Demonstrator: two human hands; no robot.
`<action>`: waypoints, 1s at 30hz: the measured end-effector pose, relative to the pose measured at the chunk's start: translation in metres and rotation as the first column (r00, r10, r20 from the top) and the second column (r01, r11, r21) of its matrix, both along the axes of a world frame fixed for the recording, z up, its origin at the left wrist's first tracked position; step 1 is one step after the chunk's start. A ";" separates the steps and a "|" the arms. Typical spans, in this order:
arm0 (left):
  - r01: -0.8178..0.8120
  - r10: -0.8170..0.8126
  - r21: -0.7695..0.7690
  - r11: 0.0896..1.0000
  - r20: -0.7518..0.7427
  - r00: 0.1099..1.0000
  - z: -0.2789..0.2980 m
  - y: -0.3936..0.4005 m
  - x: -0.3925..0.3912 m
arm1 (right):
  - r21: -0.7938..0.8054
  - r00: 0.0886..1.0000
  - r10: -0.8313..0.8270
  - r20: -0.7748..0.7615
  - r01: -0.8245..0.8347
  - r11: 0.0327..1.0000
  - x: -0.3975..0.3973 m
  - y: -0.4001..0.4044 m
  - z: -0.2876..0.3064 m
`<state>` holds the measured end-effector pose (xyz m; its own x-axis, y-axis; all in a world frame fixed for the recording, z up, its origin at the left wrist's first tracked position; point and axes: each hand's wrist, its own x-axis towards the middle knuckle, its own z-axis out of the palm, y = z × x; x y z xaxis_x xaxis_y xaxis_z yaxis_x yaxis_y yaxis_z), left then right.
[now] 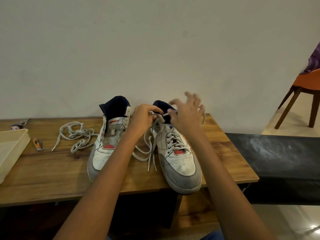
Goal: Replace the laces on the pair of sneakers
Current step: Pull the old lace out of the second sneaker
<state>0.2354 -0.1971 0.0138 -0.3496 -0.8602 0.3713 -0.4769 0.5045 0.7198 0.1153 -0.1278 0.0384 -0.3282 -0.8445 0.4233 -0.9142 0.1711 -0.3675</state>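
Observation:
Two white and grey high-top sneakers stand on a wooden table [52,179], toes toward me. The left sneaker [107,144] has no lace in its eyelets. A loose grey lace [76,135] lies in a tangle to its left. The right sneaker [178,156] is laced, and the lace on it [149,153] trails its two ends down between the shoes. My left hand [143,118] pinches that lace at the top of the right sneaker's tongue. My right hand [187,115] is blurred above the collar, thumb and forefinger at the lace, the other fingers spread.
A cream plastic tray [10,149] sits at the table's left edge, with a nail clipper [38,143] beside it and a keychain [19,124] behind it. A black bench [277,163] adjoins the table on the right. An orange chair [304,94] stands at the far right.

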 end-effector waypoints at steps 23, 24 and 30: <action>0.041 -0.041 -0.029 0.999 0.004 0.999 -0.002 -0.001 0.003 | -0.353 0.879 -0.039 0.475 0.230 0.907 -0.024 -0.009 0.002; 0.042 -0.042 -0.023 0.999 -0.001 0.999 -0.002 -0.002 0.002 | -0.449 0.762 0.007 0.647 0.374 0.811 -0.034 -0.004 0.012; 0.046 -0.046 -0.019 0.999 0.008 0.999 -0.005 -0.004 0.002 | -0.470 0.609 0.043 0.792 0.564 0.680 -0.060 0.018 0.027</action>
